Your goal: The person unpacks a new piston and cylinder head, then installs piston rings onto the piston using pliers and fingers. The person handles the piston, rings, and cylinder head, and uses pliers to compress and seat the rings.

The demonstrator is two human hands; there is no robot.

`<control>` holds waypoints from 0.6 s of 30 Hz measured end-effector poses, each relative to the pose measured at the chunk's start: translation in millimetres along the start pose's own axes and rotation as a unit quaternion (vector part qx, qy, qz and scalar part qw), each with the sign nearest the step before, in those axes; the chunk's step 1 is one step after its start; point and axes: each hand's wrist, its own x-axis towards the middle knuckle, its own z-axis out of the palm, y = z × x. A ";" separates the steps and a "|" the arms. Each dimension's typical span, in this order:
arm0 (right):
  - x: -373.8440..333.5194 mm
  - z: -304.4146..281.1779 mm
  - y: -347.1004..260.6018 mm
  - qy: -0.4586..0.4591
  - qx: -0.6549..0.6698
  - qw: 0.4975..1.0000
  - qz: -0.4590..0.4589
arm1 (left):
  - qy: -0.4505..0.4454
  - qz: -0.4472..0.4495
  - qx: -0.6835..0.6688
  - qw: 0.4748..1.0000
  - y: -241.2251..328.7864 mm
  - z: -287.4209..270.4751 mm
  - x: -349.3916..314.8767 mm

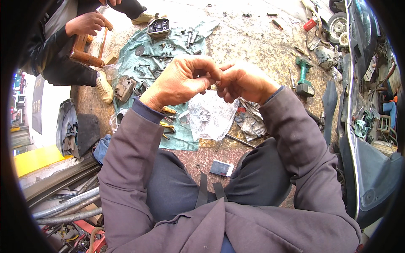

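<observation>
My left hand (183,81) and my right hand (248,82) meet above the work area, fingertips touching. Both are closed in a pinch; whatever sits between the fingers is too small or hidden to make out. Below them lies a clear plastic sheet (217,122) with a round metal part (205,115) on it. The sheet overlaps a teal cloth (179,143). Yellow-handled pliers (168,127) lie by my left cuff. Right of the plastic is a crumpled grey rag (252,120).
Engine parts, including a metal casting (125,87) and a dark cover (158,27), spread over the cloth. A green cordless drill (303,76) lies right. At far left, another person's hand (86,23) is by a wooden stool (86,58). A vehicle body panel (375,177) borders the right.
</observation>
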 end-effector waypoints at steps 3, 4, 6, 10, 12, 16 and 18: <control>-3.1 1.3 -1.3 0.015 -0.015 1.000 -0.011 | 0.003 -0.002 -0.012 1.000 1.8 0.9 -0.5; -3.5 2.1 -1.7 0.016 -0.019 1.000 -0.012 | 0.004 0.001 -0.016 1.000 2.4 1.2 -0.5; -4.3 3.4 -1.8 0.018 -0.027 0.999 -0.021 | 0.003 -0.003 -0.018 1.000 3.3 1.1 -0.9; -4.8 3.4 -1.2 0.004 -0.017 0.999 -0.051 | 0.012 -0.006 -0.020 1.000 3.1 -0.8 -1.0; -4.2 3.0 -1.1 -0.003 -0.007 0.998 -0.059 | 0.016 -0.018 -0.037 0.999 3.0 -1.7 -1.7; -3.7 3.8 -1.5 0.014 -0.022 0.998 -0.057 | 0.017 -0.022 -0.036 0.999 3.7 1.1 -0.7; -3.5 4.5 -1.8 0.040 -0.035 0.996 -0.069 | 0.019 -0.017 -0.017 1.000 3.4 4.5 -0.1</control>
